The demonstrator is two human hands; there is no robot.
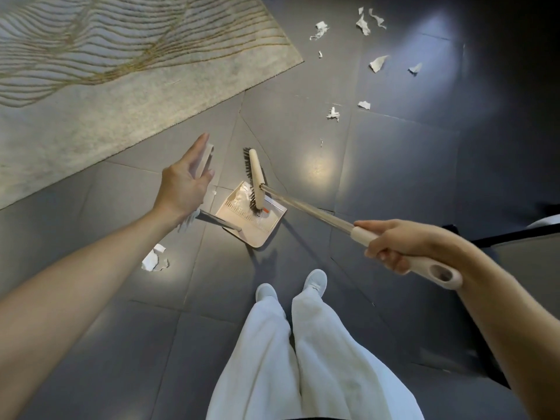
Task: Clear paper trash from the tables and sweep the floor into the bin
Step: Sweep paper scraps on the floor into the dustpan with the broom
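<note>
Right hand (391, 242): fingers curled round broom (309, 207) grip.
Brush head: in dustpan (260, 234), ahead-left of that hand.
Left hand (185, 184): fingers straight and spread beside the dustpan's pole (208, 153); contact unclear.
Paper (242, 192): in dustpan.
One scrap (154, 259): on floor (394, 153) beneath left forearm.
More scraps (377, 63): beyond right hand.
Rug (121, 71): beyond left hand.

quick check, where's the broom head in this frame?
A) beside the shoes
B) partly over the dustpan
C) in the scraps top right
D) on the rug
B: the lower end of the broom head lies over the dustpan, its bristles against the paper in the pan, while the right hand grips the broom handle.
</note>
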